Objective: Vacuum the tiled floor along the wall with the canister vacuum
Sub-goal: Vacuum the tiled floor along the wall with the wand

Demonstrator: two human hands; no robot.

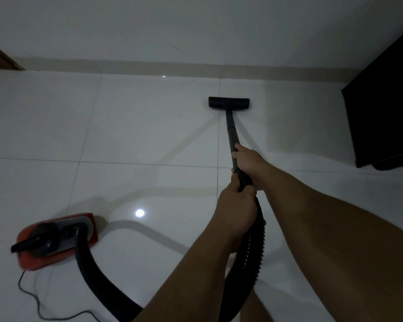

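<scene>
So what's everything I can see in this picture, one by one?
floor nozzle: one, black, flat on the tiles a little short of the wall
wand: one, black, running from nozzle back to the hands
hose: one, black, ribbed, looping from canister to the wand
canister vacuum: one, red and black, lower left on the floor
power cord: one, black, trailing from the canister
tiled floor: white, glossy
wall: white, beige skirting at its foot
cabinet: one, black, right
door frame: brown, far left
right hand: gripping the wand, farther forward
left hand: gripping behind it

Both hands (242, 182) clenched, arms outstretched
</scene>
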